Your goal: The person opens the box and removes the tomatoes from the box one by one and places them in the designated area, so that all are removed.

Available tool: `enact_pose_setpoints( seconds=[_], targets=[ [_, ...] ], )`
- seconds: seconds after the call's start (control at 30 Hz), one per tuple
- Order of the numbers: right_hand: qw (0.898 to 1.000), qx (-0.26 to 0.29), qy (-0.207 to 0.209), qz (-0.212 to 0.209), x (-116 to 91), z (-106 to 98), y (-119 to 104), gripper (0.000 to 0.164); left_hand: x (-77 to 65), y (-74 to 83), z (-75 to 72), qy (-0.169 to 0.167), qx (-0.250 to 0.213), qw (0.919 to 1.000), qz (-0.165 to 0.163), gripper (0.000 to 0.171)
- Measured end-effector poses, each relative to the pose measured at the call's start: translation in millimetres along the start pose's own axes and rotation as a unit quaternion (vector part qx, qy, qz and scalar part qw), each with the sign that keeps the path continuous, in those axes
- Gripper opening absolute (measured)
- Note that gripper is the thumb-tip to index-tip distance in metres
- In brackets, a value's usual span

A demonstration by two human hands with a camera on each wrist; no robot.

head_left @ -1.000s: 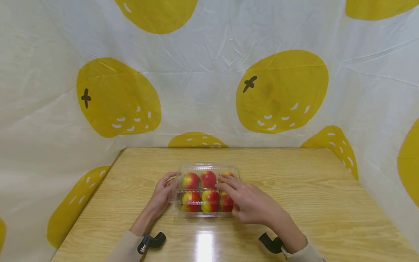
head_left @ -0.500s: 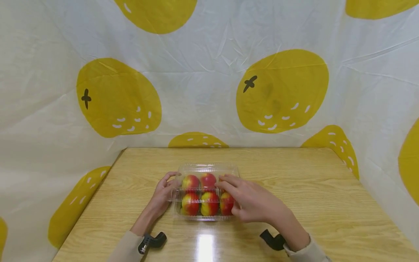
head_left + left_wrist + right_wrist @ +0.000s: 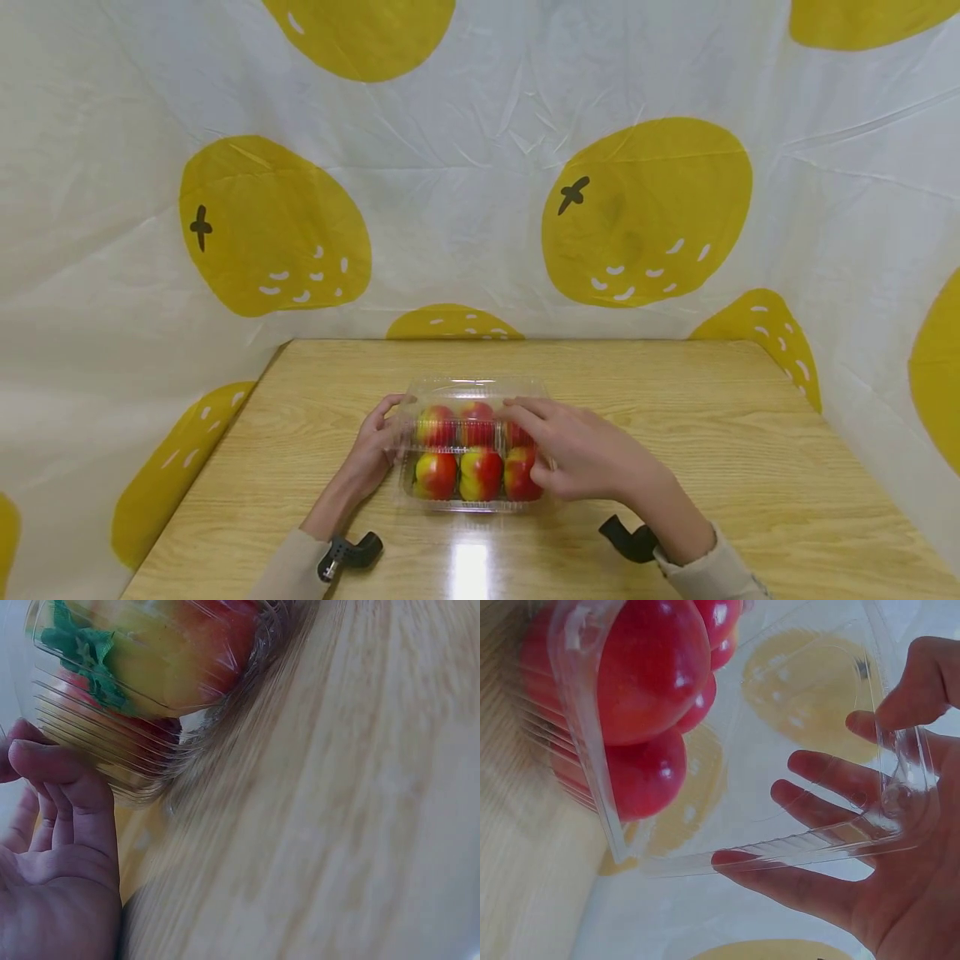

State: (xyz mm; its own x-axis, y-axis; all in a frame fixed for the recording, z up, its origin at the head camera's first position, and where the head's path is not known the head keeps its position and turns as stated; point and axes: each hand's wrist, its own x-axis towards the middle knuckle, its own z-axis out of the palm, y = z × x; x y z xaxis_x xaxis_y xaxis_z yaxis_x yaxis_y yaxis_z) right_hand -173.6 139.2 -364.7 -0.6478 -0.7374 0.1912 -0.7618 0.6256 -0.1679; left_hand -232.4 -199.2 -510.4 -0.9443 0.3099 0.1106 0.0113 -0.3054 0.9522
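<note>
Red-yellow apples (image 3: 480,473), clear container (image 3: 472,506), yellow-patterned white cloth (image 3: 450,225), beige sleeves (image 3: 291,568)

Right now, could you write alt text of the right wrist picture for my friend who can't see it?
A person's right hand pinches the edge of a clear plastic lid, which stands raised from a box of shiny red fruit. The box sits on a wooden table, with a white sheet patterned in yellow behind.
</note>
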Motion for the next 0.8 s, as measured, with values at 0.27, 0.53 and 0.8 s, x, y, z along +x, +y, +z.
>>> enact_pose_setpoints(
  seconds=[0.27, 0.53, 0.8],
  targets=[
    [1.0, 0.014, -0.002, 0.016, 3, -7, 0, 0.067, 1.1, -1.5, 1.3, 0.021, 0.021, 0.9995, -0.001, 0.028],
    [0.999, 0.037, -0.014, 0.037, 6, -15, 2, 0.062, 0.7, -3.9, 0.0, 0.023, 0.01, 0.9997, -0.001, 0.02],
    [0.998, 0.032, -0.01, 0.049, 10, -24, 5, 0.065, 3.5, -2.9, 0.7, 0.021, 0.001, 0.9998, -0.002, 0.03]
  ],
)
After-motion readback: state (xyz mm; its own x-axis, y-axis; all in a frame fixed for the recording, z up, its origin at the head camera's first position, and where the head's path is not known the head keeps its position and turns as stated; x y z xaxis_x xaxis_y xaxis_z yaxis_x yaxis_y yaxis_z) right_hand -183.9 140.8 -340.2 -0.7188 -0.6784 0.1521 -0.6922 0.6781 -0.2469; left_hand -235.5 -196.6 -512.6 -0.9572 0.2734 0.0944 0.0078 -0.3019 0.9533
